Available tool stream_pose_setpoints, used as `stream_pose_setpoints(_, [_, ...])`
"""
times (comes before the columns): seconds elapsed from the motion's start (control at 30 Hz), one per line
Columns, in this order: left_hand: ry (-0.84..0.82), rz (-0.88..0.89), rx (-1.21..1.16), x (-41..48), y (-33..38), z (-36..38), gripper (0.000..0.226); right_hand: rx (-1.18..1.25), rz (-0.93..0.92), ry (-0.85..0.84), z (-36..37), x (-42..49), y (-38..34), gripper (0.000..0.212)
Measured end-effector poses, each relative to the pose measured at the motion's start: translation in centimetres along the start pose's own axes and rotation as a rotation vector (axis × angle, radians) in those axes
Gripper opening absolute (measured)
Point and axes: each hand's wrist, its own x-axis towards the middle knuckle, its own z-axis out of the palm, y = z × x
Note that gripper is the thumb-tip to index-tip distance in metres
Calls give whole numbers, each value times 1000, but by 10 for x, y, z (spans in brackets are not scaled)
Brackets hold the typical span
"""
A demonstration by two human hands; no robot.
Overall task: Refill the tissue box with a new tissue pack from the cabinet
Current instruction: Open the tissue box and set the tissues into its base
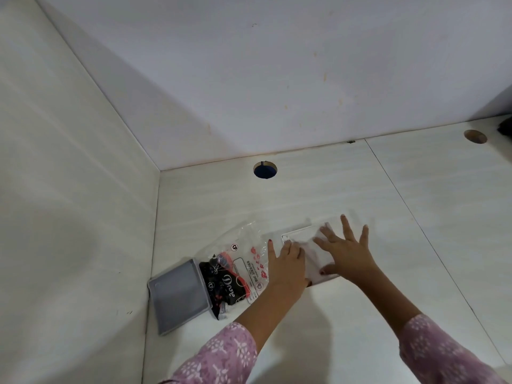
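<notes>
A flat white tissue box lies on the white desk with a stack of white tissues in it. My left hand rests on the box's left end, fingers bent over its rim and thumb stuck out. Spread flat, fingers apart, my right hand presses on top of the tissues. Just left of the box lies the clear plastic tissue wrapper with black and red print, flattened and crumpled. A grey lid lies beside the wrapper against the left wall.
The white desk sits in a corner, with white walls at the left and back. A round cable hole is at the desk's back edge, and another hole at the far right. A dark object shows at the right edge.
</notes>
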Motion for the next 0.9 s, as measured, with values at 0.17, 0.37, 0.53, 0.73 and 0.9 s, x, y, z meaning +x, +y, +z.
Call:
stream_pose_setpoints(0.17, [-121,-55,165,11,11,-9,72,-180,-63,-2,1,4,1,99])
stream_pose_setpoints(0.37, [-155,-237,444,11,23,-27,47,-157,88,-122,11,16,-11,81])
stream_pose_setpoints(0.53, [-312,-28,341,15,29,-25,65,-21,74,-165,14,13,-9,80])
stream_pose_setpoints(0.73, [497,78,-570,-25,-39,-12,26,989,219,279,13,-8,5,43])
stream_pose_setpoints(0.9, [725,-558,-724,-67,-100,24,31,1289,520,483,20,-23,-29,29])
